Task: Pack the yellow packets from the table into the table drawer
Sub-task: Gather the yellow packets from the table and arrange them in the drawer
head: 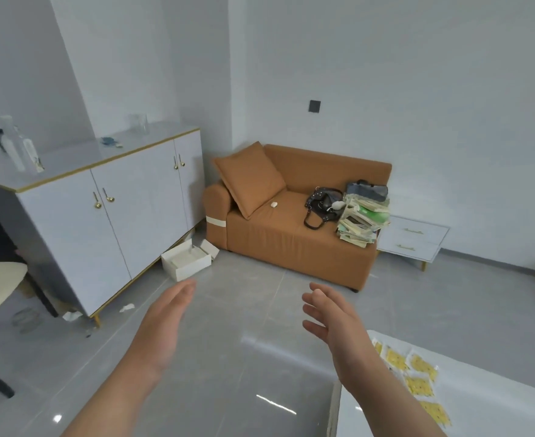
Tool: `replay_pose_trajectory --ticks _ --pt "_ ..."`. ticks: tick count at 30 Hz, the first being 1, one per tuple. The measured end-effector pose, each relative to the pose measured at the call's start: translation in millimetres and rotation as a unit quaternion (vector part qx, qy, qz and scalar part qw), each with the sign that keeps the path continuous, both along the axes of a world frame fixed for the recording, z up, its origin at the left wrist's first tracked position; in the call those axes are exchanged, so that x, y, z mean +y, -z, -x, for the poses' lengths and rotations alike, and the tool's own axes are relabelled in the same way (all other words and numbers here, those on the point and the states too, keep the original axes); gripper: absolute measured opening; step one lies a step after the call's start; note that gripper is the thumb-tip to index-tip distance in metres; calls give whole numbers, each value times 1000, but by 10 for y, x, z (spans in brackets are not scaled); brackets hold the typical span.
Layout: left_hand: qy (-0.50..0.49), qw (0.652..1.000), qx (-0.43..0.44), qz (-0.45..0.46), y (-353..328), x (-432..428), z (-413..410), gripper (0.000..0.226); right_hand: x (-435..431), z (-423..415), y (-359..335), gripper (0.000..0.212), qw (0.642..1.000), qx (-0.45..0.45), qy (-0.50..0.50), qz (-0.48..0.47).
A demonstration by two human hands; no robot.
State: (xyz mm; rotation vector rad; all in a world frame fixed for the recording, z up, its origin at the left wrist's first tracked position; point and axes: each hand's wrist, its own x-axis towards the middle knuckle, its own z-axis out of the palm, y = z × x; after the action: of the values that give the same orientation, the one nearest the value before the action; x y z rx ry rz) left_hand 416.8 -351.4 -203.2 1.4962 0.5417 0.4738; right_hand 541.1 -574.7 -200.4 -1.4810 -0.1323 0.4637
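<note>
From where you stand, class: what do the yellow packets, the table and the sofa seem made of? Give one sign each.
Yellow packets: probably plastic film, translucent borders. Table: glossy white, maybe lacquered board or stone; reflects light. Sofa: matte tan upholstery, fabric or faux leather; soft creases.

Two bare forearms (111,395), bare left grip (162,326), bare right grip (338,326)

Floor tiles (215,357) glossy – table (496,414) glossy white – sofa (291,244) matt cloth.

Several yellow packets (419,384) lie flat, close together in a loose row, on the white tabletop (493,405) at lower right.
</note>
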Motion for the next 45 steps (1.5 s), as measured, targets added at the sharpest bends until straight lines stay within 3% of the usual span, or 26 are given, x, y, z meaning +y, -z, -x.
replay_pose_trajectory --ticks 2,9,18,30,35,39,45 --pt "29 1000 -8 7 -8 216 -354 45 146 -201 -22 18 1000 -8 29 2" --pt "128 991 -15 -29 -153 1199 -1628 73 860 -1010 -95 15 988 -20 152 -7" --pt "256 966 -20 -25 -199 1559 -3131 62 1206 -1790 -152 25 964 -9 265 22" --pt "437 897 11 -62 186 381 -5091 37 217 -2923 256 21 899 36 436 0" --pt "496 866 28 -61 225 -273 -5811 40 -308 -3260 323 21 861 55 506 -4" --pt "565 823 34 -45 291 -860 -6156 21 -705 -3343 326 14 822 65 566 0" --pt "661 744 85 -47 556 -1669 -6630 32 -1090 -3232 548 14 726 102 680 -8"
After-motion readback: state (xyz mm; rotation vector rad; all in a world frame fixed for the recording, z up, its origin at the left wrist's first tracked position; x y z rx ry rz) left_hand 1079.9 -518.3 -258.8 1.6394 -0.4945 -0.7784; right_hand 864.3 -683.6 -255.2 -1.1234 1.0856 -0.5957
